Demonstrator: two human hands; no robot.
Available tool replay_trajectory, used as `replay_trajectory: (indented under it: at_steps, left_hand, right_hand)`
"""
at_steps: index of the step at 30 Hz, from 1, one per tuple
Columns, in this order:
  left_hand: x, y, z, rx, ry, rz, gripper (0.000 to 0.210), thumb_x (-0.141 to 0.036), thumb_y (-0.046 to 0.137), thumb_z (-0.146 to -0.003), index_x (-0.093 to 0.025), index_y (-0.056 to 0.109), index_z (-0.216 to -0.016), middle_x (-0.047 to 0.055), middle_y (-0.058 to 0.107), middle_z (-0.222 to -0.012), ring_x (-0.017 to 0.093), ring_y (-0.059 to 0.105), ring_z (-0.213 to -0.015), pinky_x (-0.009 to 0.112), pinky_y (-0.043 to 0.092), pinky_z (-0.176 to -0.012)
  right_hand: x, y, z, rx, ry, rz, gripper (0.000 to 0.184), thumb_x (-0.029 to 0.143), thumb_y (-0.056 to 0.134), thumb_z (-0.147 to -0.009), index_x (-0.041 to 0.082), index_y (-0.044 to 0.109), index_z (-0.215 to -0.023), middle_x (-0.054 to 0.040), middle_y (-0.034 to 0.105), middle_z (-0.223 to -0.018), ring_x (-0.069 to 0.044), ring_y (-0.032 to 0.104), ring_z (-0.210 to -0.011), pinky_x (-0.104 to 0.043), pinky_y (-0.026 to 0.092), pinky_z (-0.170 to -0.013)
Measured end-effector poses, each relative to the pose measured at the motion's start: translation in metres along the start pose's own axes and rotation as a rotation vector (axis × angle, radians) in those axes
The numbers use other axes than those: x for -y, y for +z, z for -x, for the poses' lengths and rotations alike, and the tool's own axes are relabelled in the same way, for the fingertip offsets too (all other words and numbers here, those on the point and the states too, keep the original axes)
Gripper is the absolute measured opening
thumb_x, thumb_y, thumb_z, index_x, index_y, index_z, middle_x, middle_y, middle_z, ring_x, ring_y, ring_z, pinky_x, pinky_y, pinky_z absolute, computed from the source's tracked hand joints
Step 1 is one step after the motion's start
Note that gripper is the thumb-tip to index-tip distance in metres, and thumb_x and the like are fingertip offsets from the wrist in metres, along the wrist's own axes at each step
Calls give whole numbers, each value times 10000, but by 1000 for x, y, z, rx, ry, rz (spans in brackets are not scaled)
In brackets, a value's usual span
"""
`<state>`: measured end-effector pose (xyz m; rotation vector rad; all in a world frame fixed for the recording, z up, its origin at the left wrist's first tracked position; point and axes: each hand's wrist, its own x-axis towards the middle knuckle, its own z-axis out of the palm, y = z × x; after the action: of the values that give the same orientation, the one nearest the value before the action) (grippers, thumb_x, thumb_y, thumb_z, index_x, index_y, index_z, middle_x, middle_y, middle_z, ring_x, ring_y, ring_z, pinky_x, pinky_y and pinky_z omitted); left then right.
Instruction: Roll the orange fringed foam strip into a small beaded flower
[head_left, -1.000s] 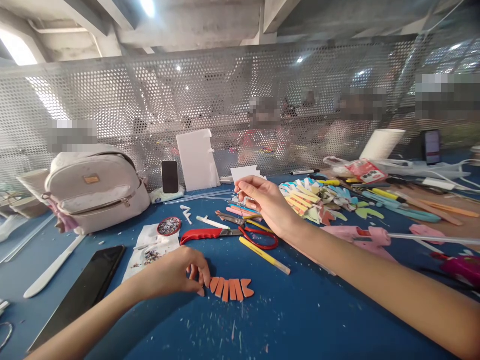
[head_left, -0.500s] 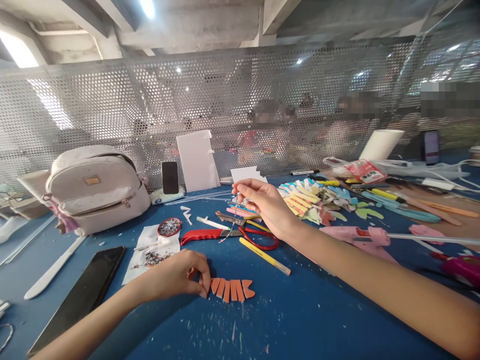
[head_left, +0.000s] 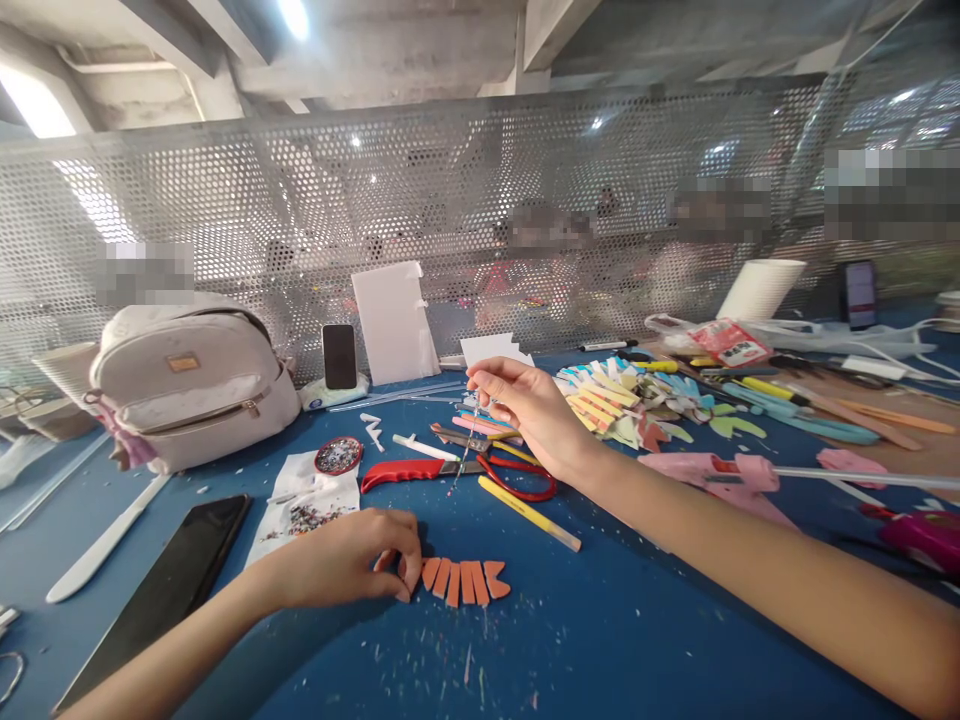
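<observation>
My left hand (head_left: pixel 364 555) rests low over the blue table, its thumb and fingertips pinched at the left end of a row of orange cut pieces (head_left: pixel 466 583). These lie side by side in a fish-like outline with a notched tail at the right; the end under my fingers is hidden. Higher up, my right hand (head_left: pixel 529 408) is closed in a pinch on a thin thread (head_left: pixel 469 450) that hangs slantwise with tiny bits at its lower end. Behind the thread lie red-handled scissors (head_left: pixel 517 478) and a red-handled tool (head_left: pixel 412 470).
A yellow marker (head_left: pixel 529 513) lies right of the orange pieces. At left are a dark phone (head_left: pixel 161 590), a white knife (head_left: pixel 109 540), a round dish of small bits (head_left: pixel 338 456) and a white backpack (head_left: pixel 191 385). A pink glue gun (head_left: pixel 716 475) lies beyond my right forearm.
The hanging thread has swung a little, its lower end now slightly lower and further right. Both hands stay nearly in place, and the orange pieces have not moved.
</observation>
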<state>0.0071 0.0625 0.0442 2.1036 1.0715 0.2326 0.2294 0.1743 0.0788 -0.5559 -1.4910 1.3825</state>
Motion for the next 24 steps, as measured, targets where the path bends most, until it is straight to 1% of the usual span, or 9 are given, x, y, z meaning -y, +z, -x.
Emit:
replay_trajectory:
  at_steps: [1, 3, 7, 12, 16, 18, 19, 21, 24]
  left_hand:
    - [-1, 0, 1, -5, 3, 4, 102, -144, 639, -827, -209, 716, -812, 28, 674, -892, 163, 592, -757, 276, 466, -691]
    - [-3, 0, 1, -60, 3, 27, 123, -126, 608, -825, -207, 700, -838, 25, 690, -865, 167, 602, -760, 289, 481, -713]
    - [-1, 4, -4, -245, 1, 82, 155, -70, 577, -757, -195, 666, -780, 9, 685, -780, 161, 605, -723, 294, 493, -708]
    - [3, 19, -12, -389, -4, 169, 103, -105, 566, -777, -185, 623, -745, 16, 663, -759, 155, 605, -714, 291, 501, -700]
    - [6, 32, -10, -532, -41, 297, 46, -140, 589, -799, -182, 603, -783, 15, 644, -767, 145, 578, -686, 286, 486, -680]
    - [9, 37, -5, -603, -69, 393, 71, -136, 614, -791, -183, 608, -844, 10, 644, -781, 145, 575, -693, 282, 477, -684]
    - [11, 39, -2, -630, -84, 436, 105, -136, 625, -788, -185, 609, -880, 8, 647, -786, 146, 576, -699, 280, 472, -682]
    - [16, 42, 4, -670, -109, 506, 160, -143, 647, -787, -186, 606, -935, 6, 651, -781, 149, 578, -705, 278, 461, -676]
    - [21, 44, 8, -703, -126, 606, 188, -155, 675, -782, -188, 599, -950, -2, 650, -760, 143, 576, -691, 272, 455, -668]
  right_hand:
    - [-1, -1, 0, 1, -4, 1, 226, 407, 749, -768, 205, 698, -854, -21, 587, -781, -95, 401, -587, -232, 264, -433]
    - [-2, -2, 0, 5, -4, -2, 219, 408, 737, -786, 211, 691, -871, -11, 563, -776, -91, 393, -582, -230, 282, -442]
    - [-3, -1, 1, 30, 40, -48, 195, 405, 708, -823, 221, 675, -881, 27, 467, -713, -70, 314, -523, -230, 320, -477]
    - [-16, 15, 16, 38, 87, -28, 239, 420, 696, -813, 192, 624, -800, 32, 416, -658, -91, 323, -548, -231, 232, -462]
    - [-38, 30, 39, 134, 224, 56, 291, 457, 604, -864, 188, 555, -765, 57, 358, -602, -94, 282, -520, -230, 226, -478]
    - [-45, 34, 49, 231, 271, 123, 285, 442, 572, -878, 188, 536, -755, 62, 332, -597, -95, 283, -515, -233, 227, -487]
    - [-47, 35, 53, 274, 280, 157, 295, 435, 555, -888, 187, 515, -734, 59, 342, -608, -95, 285, -519, -235, 233, -492]
    - [-49, 35, 58, 333, 241, 229, 275, 387, 556, -887, 183, 490, -715, 38, 413, -657, -104, 346, -571, -237, 273, -535]
    - [-50, 35, 61, 451, 226, 287, 214, 310, 523, -891, 183, 476, -726, 25, 448, -689, -115, 385, -611, -248, 307, -575]
